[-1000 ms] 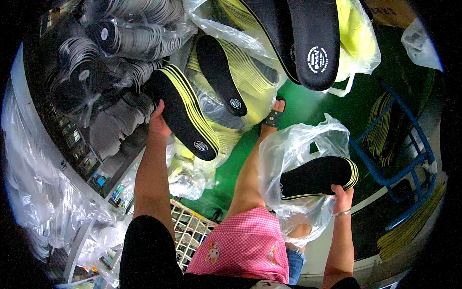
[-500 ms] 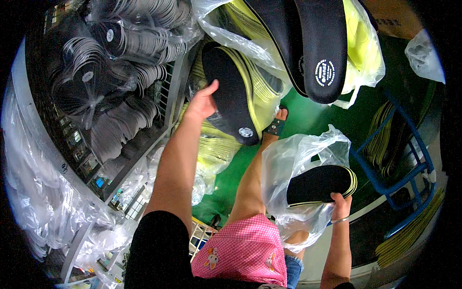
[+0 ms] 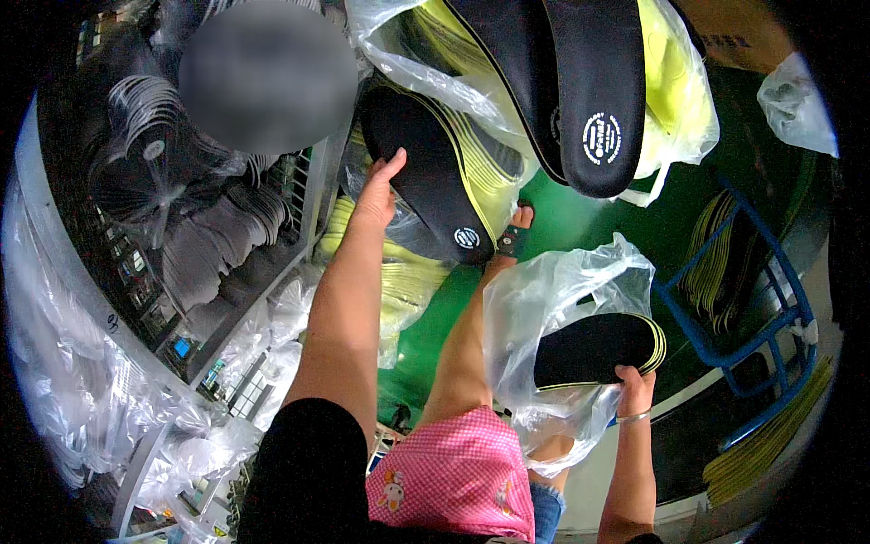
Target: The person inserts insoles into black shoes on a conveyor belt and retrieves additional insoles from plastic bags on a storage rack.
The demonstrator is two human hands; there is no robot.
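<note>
My left hand (image 3: 381, 188) is at the near left edge of a thick stack of black insoles with yellow-green undersides (image 3: 417, 172); its thumb lies along the top insole and its other fingers are mostly hidden. That stack rests in a clear plastic bag. Lower right, my right hand (image 3: 634, 388) grips a thinner stack of black insoles with yellow edges (image 3: 594, 352), thumb on top. A clear plastic bag (image 3: 535, 290) hangs open around the far end of this stack. Another bag beyond holds large black insoles (image 3: 603, 100) with white round marks.
At the left, a dark metal rack (image 3: 313, 195) carries grey insole stacks (image 3: 222, 236), partly behind a blurred patch. Clear plastic bags (image 3: 72, 363) hang along the left rim. A blue tubular frame (image 3: 788, 272) stands right, beside yellow-edged insoles (image 3: 711, 263). The floor (image 3: 571, 213) is green.
The view has shifted slightly. My left hand remains at the edge of the thick stack, and my right hand still holds the thinner insole stack in nearly the same place.
</note>
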